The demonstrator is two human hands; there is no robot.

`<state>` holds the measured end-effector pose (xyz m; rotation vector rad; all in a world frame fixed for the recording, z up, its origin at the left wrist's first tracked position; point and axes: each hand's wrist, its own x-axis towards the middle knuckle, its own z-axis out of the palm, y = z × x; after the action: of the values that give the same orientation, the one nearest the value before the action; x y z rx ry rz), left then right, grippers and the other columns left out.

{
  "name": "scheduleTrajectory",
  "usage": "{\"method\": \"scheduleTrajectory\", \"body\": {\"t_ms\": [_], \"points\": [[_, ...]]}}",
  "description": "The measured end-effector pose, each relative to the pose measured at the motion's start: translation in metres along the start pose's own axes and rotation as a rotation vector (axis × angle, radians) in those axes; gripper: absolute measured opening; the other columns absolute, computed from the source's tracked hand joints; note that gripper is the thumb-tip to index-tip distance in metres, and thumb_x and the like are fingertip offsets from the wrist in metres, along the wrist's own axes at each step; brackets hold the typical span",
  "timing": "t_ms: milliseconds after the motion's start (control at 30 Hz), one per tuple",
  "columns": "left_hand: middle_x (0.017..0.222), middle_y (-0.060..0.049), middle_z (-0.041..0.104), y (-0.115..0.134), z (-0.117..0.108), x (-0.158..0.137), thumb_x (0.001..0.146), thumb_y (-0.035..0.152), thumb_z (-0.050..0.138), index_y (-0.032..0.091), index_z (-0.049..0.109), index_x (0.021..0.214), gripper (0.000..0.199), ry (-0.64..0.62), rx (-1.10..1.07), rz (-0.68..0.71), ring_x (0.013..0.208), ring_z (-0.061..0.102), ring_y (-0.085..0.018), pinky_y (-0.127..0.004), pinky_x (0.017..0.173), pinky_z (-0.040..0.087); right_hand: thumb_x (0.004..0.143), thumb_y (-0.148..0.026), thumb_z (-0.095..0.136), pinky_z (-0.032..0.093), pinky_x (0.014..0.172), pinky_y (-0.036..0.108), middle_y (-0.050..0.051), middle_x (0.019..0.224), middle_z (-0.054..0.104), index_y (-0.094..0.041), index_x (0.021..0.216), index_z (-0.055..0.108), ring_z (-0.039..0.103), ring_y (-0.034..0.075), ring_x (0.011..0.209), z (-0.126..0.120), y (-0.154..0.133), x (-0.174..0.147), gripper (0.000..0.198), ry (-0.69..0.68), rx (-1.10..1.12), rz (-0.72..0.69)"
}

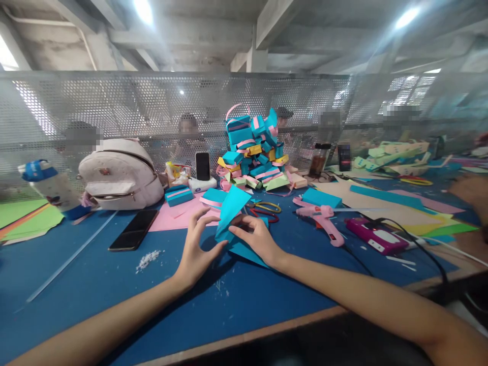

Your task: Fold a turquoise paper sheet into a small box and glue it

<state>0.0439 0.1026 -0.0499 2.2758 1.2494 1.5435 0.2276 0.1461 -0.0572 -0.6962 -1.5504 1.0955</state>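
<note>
Between my hands a sheet of bright blue paper stands up, folded and tilted, above the table. My right hand pinches it, thumb in front and fingers partly hidden behind. My left hand is at the paper's left edge with curved fingers and thumb spread apart; its thumb tip comes close to the lower edge, and I cannot tell if it touches. Under my right hand lies more blue paper. Just behind are yellow- and red-handled scissors, partly covered, and a pink sheet.
A pile of blue, pink and yellow paper pieces rises at the back. To the right lie a pink glue gun and a purple device with cables. Leftward are a black phone, a white backpack and a bottle.
</note>
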Motion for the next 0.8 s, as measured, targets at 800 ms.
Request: {"method": "scheduleTrajectory", "body": {"t_ms": [800], "points": [[0.136,-0.009,0.044,0.0063,0.0001,-0.0029,0.087,0.025,0.065,0.026,0.055,0.114,0.029,-0.096,-0.042,0.007,0.134,0.041,-0.026,-0.045,0.112,0.036,0.075,-0.041,0.076,0.047,0.074,0.03,0.003,0.082,0.068,-0.018,0.081,0.069,0.062,0.018,0.079,0.0006,-0.0017,-0.0002,0.024,0.016,0.065,0.029]]}}
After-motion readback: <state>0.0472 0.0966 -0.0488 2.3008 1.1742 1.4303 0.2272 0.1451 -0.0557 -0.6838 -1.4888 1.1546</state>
